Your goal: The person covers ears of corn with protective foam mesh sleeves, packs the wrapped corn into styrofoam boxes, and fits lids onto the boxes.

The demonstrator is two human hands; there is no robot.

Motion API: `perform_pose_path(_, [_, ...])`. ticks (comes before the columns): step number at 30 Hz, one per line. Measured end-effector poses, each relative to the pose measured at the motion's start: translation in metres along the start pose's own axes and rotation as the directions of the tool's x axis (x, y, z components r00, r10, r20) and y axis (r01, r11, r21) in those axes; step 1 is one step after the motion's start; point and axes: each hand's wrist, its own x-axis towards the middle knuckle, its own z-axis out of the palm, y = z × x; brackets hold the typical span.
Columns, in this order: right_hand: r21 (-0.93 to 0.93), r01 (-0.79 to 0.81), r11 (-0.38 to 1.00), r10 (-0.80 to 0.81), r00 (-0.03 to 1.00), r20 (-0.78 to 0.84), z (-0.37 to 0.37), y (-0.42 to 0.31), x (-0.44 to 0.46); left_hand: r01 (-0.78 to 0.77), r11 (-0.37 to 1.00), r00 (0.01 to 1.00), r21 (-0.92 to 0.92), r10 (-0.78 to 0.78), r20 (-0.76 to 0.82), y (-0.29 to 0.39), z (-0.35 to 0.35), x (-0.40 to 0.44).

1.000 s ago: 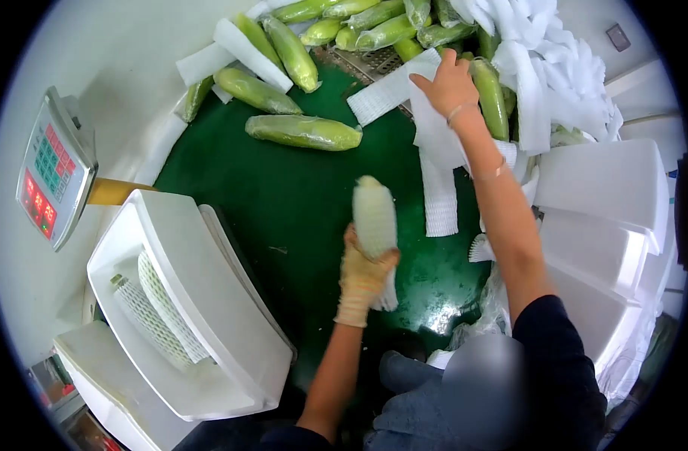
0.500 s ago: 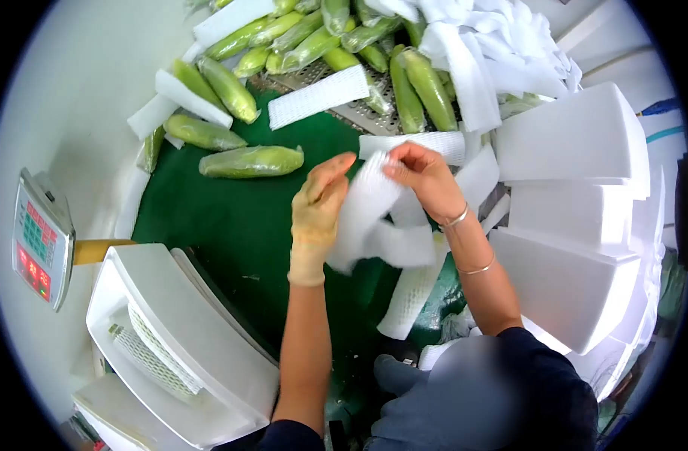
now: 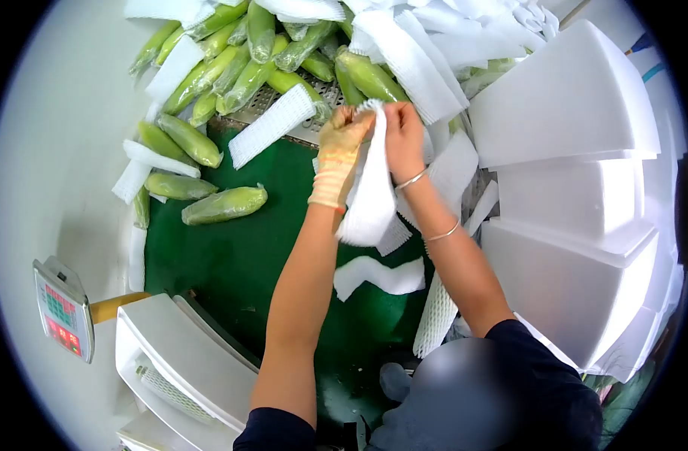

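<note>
My left hand [image 3: 338,154], in a pale glove, pinches one side of the top end of a white foam net sleeve [image 3: 370,199]. My right hand [image 3: 404,139], bare with bangles at the wrist, grips the other side of that end. The sleeve hangs down between both hands above the green surface [image 3: 231,263]. A wavy white foam piece [image 3: 380,275] lies below it. Just beyond my hands are long green vegetables [image 3: 370,75] wrapped in clear film. To the left, one wrapped green vegetable [image 3: 225,205] lies apart on the green surface.
White foam boxes [image 3: 562,98] are stacked on the right. A pile of white foam sleeves [image 3: 464,37] lies at the back. At the lower left stand a scale display [image 3: 62,312] and a white foam box [image 3: 186,338] holding a net-covered item. Another foam sleeve [image 3: 272,126] rests near the metal grate.
Both hands have moved farther away, and the left fingers have closed on the sleeve's end. The sleeve now hangs between them. The camera view has shifted.
</note>
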Motion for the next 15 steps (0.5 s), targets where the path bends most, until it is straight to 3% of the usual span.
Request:
perform_pose_path(1, [0.062,-0.089,0.994,0.088,0.996,0.021,-0.008,0.010,0.015,-0.006,0.997,1.000,-0.072,0.004,-0.020,-0.002,0.008,0.008])
perform_pose_path(2, [0.344,-0.302,0.889,0.300,0.952,0.059,-0.014,0.011,0.034,-0.147,0.985,0.987,-0.095,0.141,-0.071,-0.013,0.011,0.025])
perform_pose_path(3, [0.579,-0.472,0.664,0.477,0.865,0.158,-0.023,0.007,0.051,-0.300,0.953,0.954,-0.034,0.299,-0.011,-0.042,0.008,0.047])
perform_pose_path(5, [0.503,-0.543,0.672,0.496,0.835,0.239,-0.043,-0.006,0.072,-0.547,0.826,0.837,0.137,0.544,0.056,-0.090,0.009,0.078])
perform_pose_path(6, [0.033,-0.485,0.874,0.465,0.853,0.238,-0.056,0.016,0.081,-0.608,0.733,0.779,0.303,0.625,0.051,-0.109,0.015,0.081])
perform_pose_path(7, [-0.349,-0.140,0.926,0.215,0.959,0.186,-0.063,0.027,0.075,-0.630,0.644,0.729,0.434,0.683,0.045,-0.126,0.021,0.082])
perform_pose_path(8, [-0.337,-0.200,0.920,0.302,0.909,0.286,-0.066,0.043,0.071,-0.665,0.547,0.670,0.508,0.738,0.082,-0.139,0.028,0.086])
perform_pose_path(9, [-0.330,-0.262,0.907,0.382,0.842,0.382,-0.069,0.067,0.064,-0.398,0.722,0.819,0.566,0.558,-0.135,-0.111,0.047,0.065])
perform_pose_path(10, [-0.199,-0.330,0.923,0.384,0.832,0.400,-0.071,0.124,0.065,-0.299,0.825,0.880,0.479,0.433,-0.196,-0.111,0.047,0.062])
perform_pose_path(11, [-0.017,-0.414,0.910,0.389,0.839,0.381,-0.073,0.094,0.052,-0.185,0.907,0.921,0.379,0.294,-0.254,-0.112,0.046,0.061])
perform_pose_path(12, [-0.132,-0.290,0.948,0.319,0.846,0.426,-0.079,0.076,0.044,-0.067,0.960,0.940,0.273,0.152,-0.305,-0.114,0.046,0.059])
perform_pose_path(13, [-0.233,-0.146,0.961,0.243,0.845,0.476,-0.082,0.056,0.040,0.066,0.992,0.974,0.107,-0.040,-0.225,-0.096,0.038,0.050])
perform_pose_path(14, [-0.296,-0.117,0.948,0.244,0.866,0.437,-0.081,0.029,0.029,0.226,0.967,0.974,-0.117,-0.227,0.003,-0.078,0.025,0.036])
perform_pose_path(15, [-0.356,-0.115,0.927,0.266,0.873,0.410,-0.082,0.002,0.016,0.422,0.849,0.897,-0.319,-0.339,0.285,-0.067,0.010,0.021])
